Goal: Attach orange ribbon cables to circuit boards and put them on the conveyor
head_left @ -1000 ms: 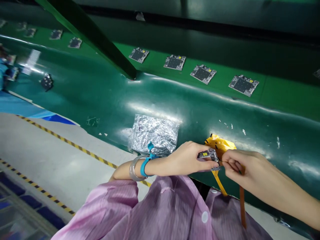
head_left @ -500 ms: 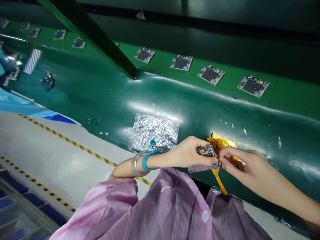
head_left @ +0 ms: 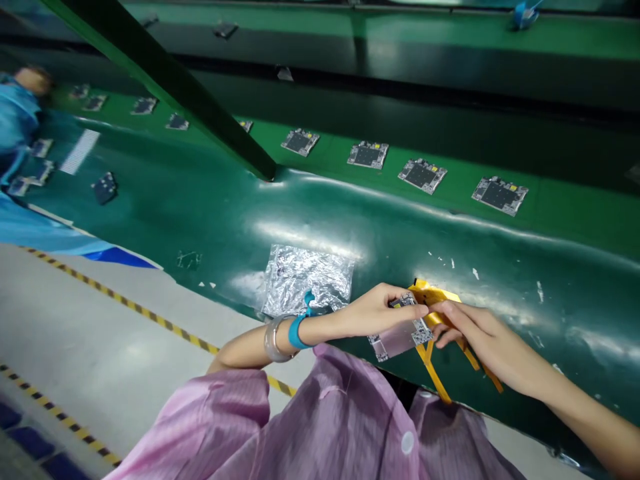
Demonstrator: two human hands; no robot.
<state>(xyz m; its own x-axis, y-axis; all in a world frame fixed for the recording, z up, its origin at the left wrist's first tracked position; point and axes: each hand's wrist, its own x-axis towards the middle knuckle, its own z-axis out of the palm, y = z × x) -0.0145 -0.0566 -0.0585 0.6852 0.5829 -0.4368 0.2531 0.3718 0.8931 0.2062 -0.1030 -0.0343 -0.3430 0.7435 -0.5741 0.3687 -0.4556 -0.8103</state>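
My left hand (head_left: 383,310) grips a small circuit board (head_left: 400,340) by its upper edge, tilted above the bench's front edge. The board has grey chips and a bare pinkish-metal area. My right hand (head_left: 473,327) is at the board's right edge, its fingertips close to my left thumb. Its fingers are bent together; what they pinch, if anything, is hidden. Yellow flat flex cables (head_left: 435,293) lie behind and under my right hand, and one strip hangs down towards my lap.
A crinkled silver antistatic bag (head_left: 307,277) lies left of my hands on the green bench mat (head_left: 210,207). Several circuit boards (head_left: 367,155) line the strip behind. A green post (head_left: 200,100) slants across. A co-worker's blue sleeve (head_left: 17,120) is at far left, near more boards.
The view has tilted up slightly. My left hand has turned the board so more of its bare metal shows. My right fingers have shifted from a pinch at its edge to beside my left thumb.
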